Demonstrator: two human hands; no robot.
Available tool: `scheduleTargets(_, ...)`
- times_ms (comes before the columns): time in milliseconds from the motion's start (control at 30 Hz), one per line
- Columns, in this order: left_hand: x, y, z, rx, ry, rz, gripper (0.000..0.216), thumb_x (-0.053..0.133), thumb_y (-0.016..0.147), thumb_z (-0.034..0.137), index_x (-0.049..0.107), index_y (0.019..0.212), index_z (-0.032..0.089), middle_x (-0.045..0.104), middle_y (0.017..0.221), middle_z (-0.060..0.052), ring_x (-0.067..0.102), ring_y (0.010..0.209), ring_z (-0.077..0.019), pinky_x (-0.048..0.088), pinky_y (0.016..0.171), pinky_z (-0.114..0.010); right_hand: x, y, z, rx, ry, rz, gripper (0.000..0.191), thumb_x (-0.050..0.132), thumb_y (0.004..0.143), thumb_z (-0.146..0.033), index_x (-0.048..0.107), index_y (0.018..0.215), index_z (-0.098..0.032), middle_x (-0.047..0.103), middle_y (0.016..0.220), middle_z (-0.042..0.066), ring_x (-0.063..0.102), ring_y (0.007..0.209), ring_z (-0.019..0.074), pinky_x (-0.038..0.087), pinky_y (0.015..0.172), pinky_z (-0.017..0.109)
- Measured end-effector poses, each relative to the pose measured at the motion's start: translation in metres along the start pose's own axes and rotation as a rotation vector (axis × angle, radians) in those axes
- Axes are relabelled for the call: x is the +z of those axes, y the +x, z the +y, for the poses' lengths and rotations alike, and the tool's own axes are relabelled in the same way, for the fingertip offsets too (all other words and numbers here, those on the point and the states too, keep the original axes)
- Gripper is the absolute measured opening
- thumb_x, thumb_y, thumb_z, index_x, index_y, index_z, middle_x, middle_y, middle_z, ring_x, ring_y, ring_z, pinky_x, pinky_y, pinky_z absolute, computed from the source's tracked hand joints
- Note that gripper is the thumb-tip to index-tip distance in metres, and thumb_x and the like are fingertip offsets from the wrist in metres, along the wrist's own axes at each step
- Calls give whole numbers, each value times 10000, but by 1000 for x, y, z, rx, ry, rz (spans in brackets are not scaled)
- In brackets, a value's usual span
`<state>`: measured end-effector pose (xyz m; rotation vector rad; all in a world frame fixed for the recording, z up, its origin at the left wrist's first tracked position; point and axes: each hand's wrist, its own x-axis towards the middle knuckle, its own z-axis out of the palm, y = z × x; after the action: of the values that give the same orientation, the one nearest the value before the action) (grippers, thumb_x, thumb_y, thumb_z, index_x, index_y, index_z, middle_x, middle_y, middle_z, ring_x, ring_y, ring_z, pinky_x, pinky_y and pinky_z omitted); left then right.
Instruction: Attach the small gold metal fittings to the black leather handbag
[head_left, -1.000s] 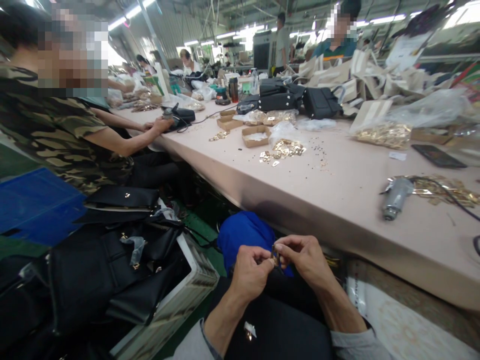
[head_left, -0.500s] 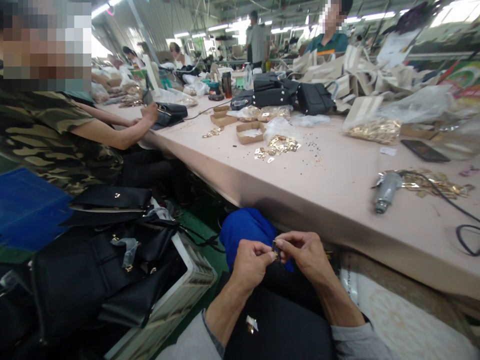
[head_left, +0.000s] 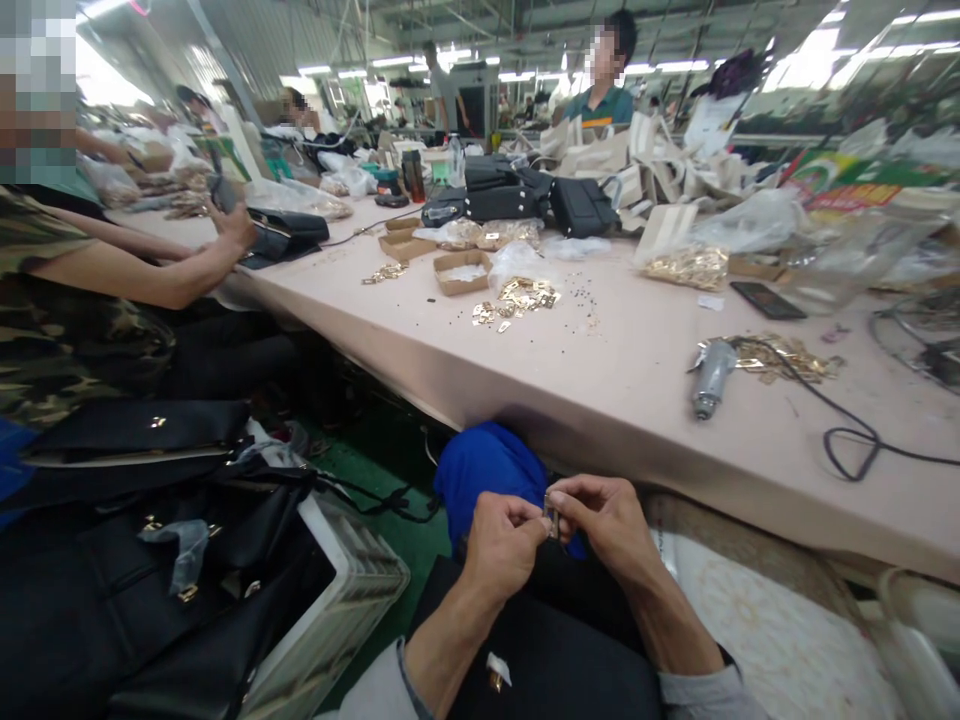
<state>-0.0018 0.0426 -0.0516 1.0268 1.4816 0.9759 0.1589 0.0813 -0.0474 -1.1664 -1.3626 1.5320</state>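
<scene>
Fingertips of both hands are covering most of the small metal fitting (head_left: 552, 518), leaving its shape too small to tell. The picture's lower edge is cutting off the black bag (head_left: 555, 650), and the right edge is cutting the cable (head_left: 862, 440) lying on the bench (head_left: 645, 400).

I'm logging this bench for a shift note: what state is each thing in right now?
left hand: closed, pinching the metal fitting
right hand: closed, pinching the same fitting
metal fitting: held between both hands, off the table
power tool: lying on its side on the table, corded, unheld
black bag: lying across the lap
small cardboard box: open on the table
phone: flat, screen dark
</scene>
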Motion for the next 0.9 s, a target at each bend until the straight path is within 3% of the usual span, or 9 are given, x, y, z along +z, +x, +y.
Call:
scheduleTargets(267,9,2,3,28,31,-29,184,689,730,256,795,640,137,721,588,-56,544,526,-149,332,518,-264,-11,-3,6,0,37,-9,335,787,836,-463,782,863,-129,676,582,30,607,510,149,512,533,263)
scheduleTargets(400,8,-2,8,68,-1,-41,224,699,730,315,778,623,135,678,555,-41,526,532,-152,333,534,-265,-19,-9,-6,-31,-30,10,354,752,871,-485,783,909,-134,714,639,54,643,560,161,540,589,275)
scheduleTargets(467,6,-4,8,68,-5,-54,285,700,739,374,760,594,137,663,544,-41,527,541,-161,339,549,-270,-33,-13,-18,-74,-102,116,381,720,892,-511,778,963,-141,752,730,79,665,595,170,552,618,286)
scheduleTargets(533,3,-1,4,59,5,-65,319,699,748,414,748,587,143,658,547,-39,536,558,-170,348,568,-275,-58,-13,-33,-138,-190,322,426,703,891,-548,767,1007,-144,770,806,102,675,614,183,552,616,298)
scheduleTargets(700,-1,10,-12,94,-35,-126,379,685,759,478,720,579,147,632,539,-28,524,555,-170,336,571,-273,-148,23,-71,-212,-581,858,459,655,875,-592,747,1011,-163,750,796,109,718,747,277,558,763,399)
scheduleTargets(800,-2,12,-16,93,-44,-163,378,698,747,482,733,603,134,644,542,-34,531,561,-173,343,579,-273,-189,68,-82,-69,-708,993,321,743,781,-499,718,841,-184,749,896,164,677,1068,384,467,1001,498)
scheduleTargets(900,-3,15,-21,98,-57,-145,396,705,717,507,745,602,130,647,533,-39,533,551,-173,348,578,-275,-208,105,-83,-16,-628,1001,285,866,606,-335,616,662,-210,728,916,188,618,1168,429,448,1009,522)
